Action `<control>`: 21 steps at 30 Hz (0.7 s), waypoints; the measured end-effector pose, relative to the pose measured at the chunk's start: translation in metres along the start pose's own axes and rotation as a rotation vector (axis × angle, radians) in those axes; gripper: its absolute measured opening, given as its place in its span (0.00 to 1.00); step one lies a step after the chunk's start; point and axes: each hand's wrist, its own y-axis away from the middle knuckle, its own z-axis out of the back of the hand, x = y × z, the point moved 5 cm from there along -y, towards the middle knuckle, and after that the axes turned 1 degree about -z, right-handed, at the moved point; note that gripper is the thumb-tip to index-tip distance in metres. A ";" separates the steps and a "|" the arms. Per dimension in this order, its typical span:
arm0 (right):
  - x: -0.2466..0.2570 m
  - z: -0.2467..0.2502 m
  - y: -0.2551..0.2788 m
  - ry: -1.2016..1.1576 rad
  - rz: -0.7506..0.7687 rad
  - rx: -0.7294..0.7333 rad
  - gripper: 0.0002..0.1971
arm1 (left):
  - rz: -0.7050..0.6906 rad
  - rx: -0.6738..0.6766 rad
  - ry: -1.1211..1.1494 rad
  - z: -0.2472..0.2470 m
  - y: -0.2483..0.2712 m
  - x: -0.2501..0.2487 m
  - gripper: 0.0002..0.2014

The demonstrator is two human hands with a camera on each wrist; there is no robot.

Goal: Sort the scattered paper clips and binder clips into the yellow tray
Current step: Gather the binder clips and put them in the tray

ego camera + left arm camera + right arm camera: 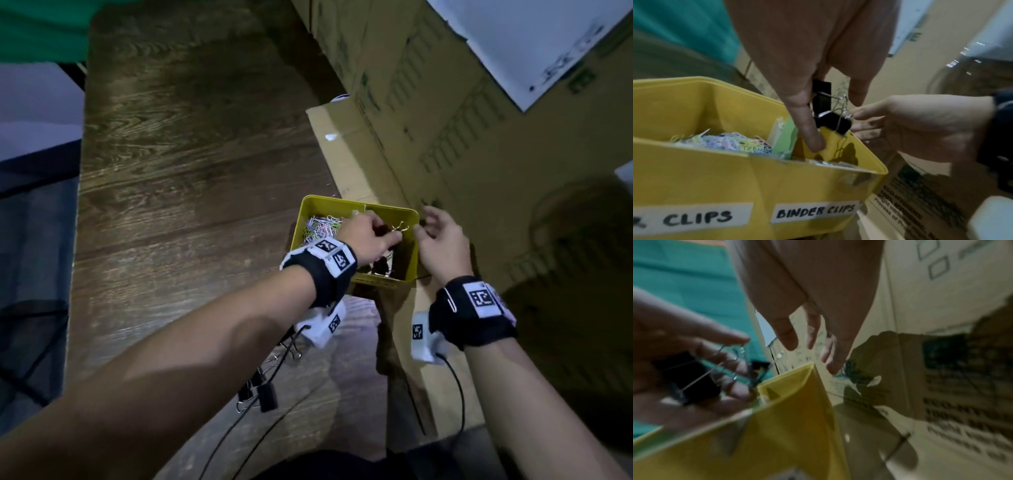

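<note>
- Head view: the yellow tray [356, 205] stands at the right side of the table [191, 154], hard against a cardboard box [445, 154]. A divider splits it: coloured paper clips [322, 226] fill the left compartment, and dark binder clips lie in the right one. The left hand [368, 236] hangs over the right compartment, presumably so that what it holds drops on the correct side. The right hand [442, 240] hovers just beside the tray's right wall, holding nothing. More binder clips [262, 394] lie on the table near the person, not yet sorted.
- Left wrist view: the left hand's fingers [809, 126] are curled around black binder clips [830, 120], with at least two bodies visible. Their wire handles point towards the right hand and slightly down; the lower clip's long axis is tilted, neither upright nor flat. The clips sit above the compartment whose front label reads "BINDER CLIPS" [816, 211]. The right hand's fingers [865, 112] are spread and relaxed close to the wire handles; contact cannot be confirmed.
- Right wrist view: the picture is blurred. The right hand's fingers [789, 335] are apart and straight above the tray's corner. The clips in the left hand show as dark bodies with wire handles angled towards the tray rim.
- Judgement: release into the right compartment is the step in hand.
</note>
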 end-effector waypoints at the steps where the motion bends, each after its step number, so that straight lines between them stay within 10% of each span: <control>1: -0.010 -0.008 -0.001 -0.016 -0.066 0.047 0.24 | -0.049 -0.010 -0.130 -0.002 0.000 -0.001 0.22; 4: -0.026 -0.034 0.003 -0.055 -0.177 0.158 0.26 | -0.118 0.001 -0.148 -0.003 0.009 -0.002 0.26; 7: -0.023 -0.046 0.009 0.002 -0.153 0.137 0.25 | -0.171 -0.009 0.120 0.008 0.025 0.017 0.03; 21: 0.052 -0.173 0.049 0.088 -0.067 0.380 0.34 | 0.197 -0.168 0.184 0.133 0.146 0.254 0.07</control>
